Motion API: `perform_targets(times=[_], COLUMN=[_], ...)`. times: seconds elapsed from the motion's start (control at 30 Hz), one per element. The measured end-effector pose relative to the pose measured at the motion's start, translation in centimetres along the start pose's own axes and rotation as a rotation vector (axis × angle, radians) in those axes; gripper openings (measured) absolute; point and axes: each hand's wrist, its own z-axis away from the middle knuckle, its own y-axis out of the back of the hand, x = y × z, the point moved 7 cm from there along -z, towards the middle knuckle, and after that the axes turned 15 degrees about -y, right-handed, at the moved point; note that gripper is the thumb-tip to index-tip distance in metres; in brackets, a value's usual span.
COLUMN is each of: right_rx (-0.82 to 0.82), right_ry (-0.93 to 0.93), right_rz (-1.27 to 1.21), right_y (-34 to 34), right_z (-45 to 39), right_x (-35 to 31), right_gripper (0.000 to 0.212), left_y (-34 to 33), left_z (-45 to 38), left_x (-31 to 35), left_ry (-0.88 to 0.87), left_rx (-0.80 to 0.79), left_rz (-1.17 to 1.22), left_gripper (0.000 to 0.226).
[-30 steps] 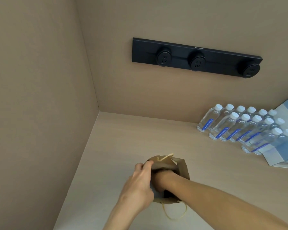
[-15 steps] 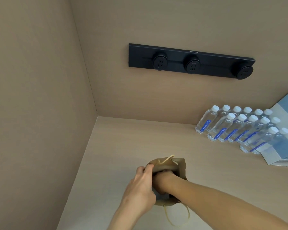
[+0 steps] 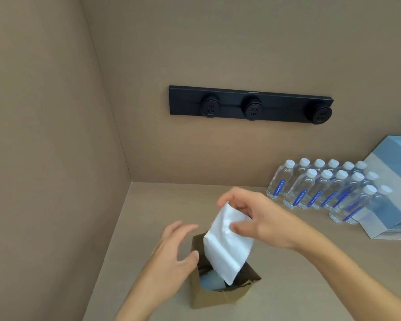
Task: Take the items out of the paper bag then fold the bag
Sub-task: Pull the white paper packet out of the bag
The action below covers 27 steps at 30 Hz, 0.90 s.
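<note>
Fingers (image 3: 237,227) on white pack (image 3: 227,246), btm hidden in bag (image 3: 215,296)

Print on the socket strip (image 3: 250,104) and bottle labels (image 3: 279,187) is unreadable.

Pale wood-grain counter (image 3: 162,205) set in a corner

A brown paper bag (image 3: 214,297) stands near centre; water bottles (image 3: 320,188) cluster far right, beside a blue-and-white box (image 3: 389,205) at the right edge.

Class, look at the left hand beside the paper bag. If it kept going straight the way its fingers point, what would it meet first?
Probably the white packet held by the right hand: the left hand has its fingers open, aimed up and right toward it above the paper bag. Depth is uncertain from one view.
</note>
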Motion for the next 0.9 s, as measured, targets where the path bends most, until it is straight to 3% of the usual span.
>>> perform_targets(times=[0.07,0.13,0.2,0.27,0.4,0.47,0.53,0.63,0.77,0.9], right_rx=[-0.044,-0.100,-0.112,-0.072,0.040,0.001,0.010,0.162,0.290,0.275], right_ry=[0.072,0.118,0.145,0.161,0.098,0.069,0.056,0.043,0.083,0.142], right_rz=[-0.140,-0.235,-0.306,-0.404,-0.777,-0.925,-0.924,-0.822,-0.855,-0.874], right_y=[1.5,2.7,3.7,4.8,5.6,4.0,1.9,0.4,0.4,0.8], right_z=[0.6,0.7,0.6,0.4,-0.1,0.0,0.5,1.4,1.8,2.0], right_x=[-1.3,-2.4,-3.2,-3.6,-2.0,-0.8,0.3,1.5,1.8,1.2], right_gripper=[0.051,0.057,0.057,0.052,0.033,0.041,0.045,0.021,0.015,0.015], left_y=[2.4,3.1,2.2,1.4,1.2,1.5,2.0,2.4,2.3,2.1], left_z=[-1.2,-2.9,-4.5,-5.4,-6.0,-6.0,-5.9,-5.5,-5.1,-5.0], left_x=[3.1,6.1,8.0,9.0,9.0,8.9,8.7,8.3,8.3,8.6], left_ry=[-0.150,-0.238,-0.221,-0.172,-0.107,-0.098,-0.085,-0.070,-0.095,-0.126], left_rx=[0.158,0.134,-0.001,-0.075,0.041,0.134,0.243,0.341,0.332,0.280], left_rz=[0.051,0.193,0.378,0.461,0.605,0.669,0.698,0.666,0.671,0.684], left_gripper=[0.049,0.054,0.052,0.034,0.027,0.025,0.023,0.023,0.029,0.028])
